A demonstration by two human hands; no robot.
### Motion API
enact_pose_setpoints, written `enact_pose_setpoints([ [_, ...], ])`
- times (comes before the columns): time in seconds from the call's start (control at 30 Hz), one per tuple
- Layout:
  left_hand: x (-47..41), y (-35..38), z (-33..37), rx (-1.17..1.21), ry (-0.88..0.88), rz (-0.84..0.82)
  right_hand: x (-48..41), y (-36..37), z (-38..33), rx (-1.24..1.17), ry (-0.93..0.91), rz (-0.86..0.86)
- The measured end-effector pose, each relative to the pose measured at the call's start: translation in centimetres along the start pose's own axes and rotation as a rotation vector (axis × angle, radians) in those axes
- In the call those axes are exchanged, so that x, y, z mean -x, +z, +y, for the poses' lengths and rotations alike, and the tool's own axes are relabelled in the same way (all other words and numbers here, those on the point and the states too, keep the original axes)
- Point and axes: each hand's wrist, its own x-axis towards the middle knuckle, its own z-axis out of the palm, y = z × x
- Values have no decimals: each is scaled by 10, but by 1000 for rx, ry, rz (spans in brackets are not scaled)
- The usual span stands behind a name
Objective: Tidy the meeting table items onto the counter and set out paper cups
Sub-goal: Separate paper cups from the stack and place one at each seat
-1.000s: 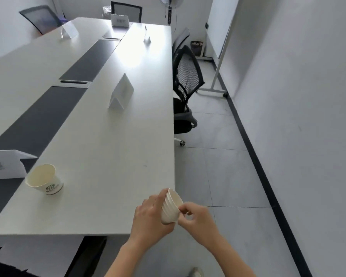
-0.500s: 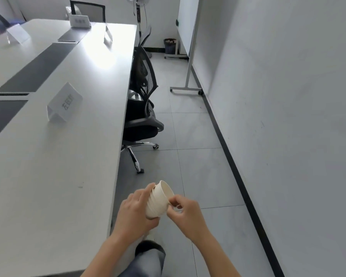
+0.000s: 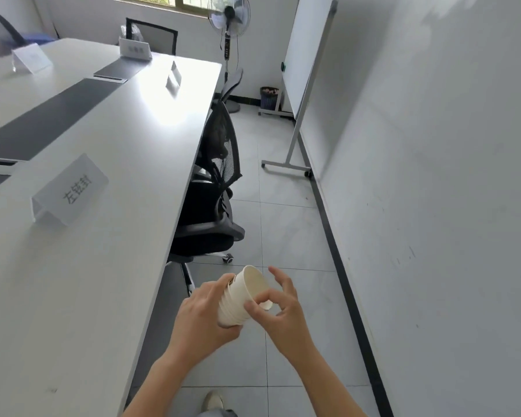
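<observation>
Cup stack: the stack of paper cups [image 3: 230, 305] is nested one in another and held in the air above the floor, just beside the long edge of the table [image 3: 103, 281] and not touching it. It lies tilted, the open mouth pointing up and away from the person.
Left hand: the left hand [image 3: 200, 322] is wrapped around the lower part of the stack, fingers curled over the ribbed rims and thumb under it. The forearm comes up from the bottom of the view.
Right hand: the right hand [image 3: 283, 314] pinches the rim of the innermost cup [image 3: 253, 281] between thumb and one finger [image 3: 251, 307]. The other fingers are spread and lifted free of the cup.
Reason for the hold: I judge that one hand fixes the stack so the other can pull out only one cup. The tilt turns the mouth toward the pulling hand, and a thin pinch on the rim helps to avoid taking two cups.
Place for the cup: a name card [image 3: 69, 191] stands on the table ahead on the left, with a black chair [image 3: 214, 188] pushed in nearby. No cup is visible beside this card, so probably the next cup belongs there.
Risk: nested cups often stick, so two may come out together, or the soft rim may bend under the pinch.
</observation>
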Motion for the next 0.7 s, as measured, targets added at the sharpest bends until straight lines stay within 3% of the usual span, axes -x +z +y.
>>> enact_pose_setpoints([
  [0.13,-58,-4,-21,9,-27,45,-67,2,-10,-204,11,-68],
  [0.27,-91,-3,-39,6,-91,68,-115,9,-7,-197,13,-48],
  [0.5,-128,-5,-71,14,-338,125,-197,30,3,-176,76,-123],
  [0.7,-182,-12,-103,-44,-635,334,-303,48,0,-204,16,-281],
])
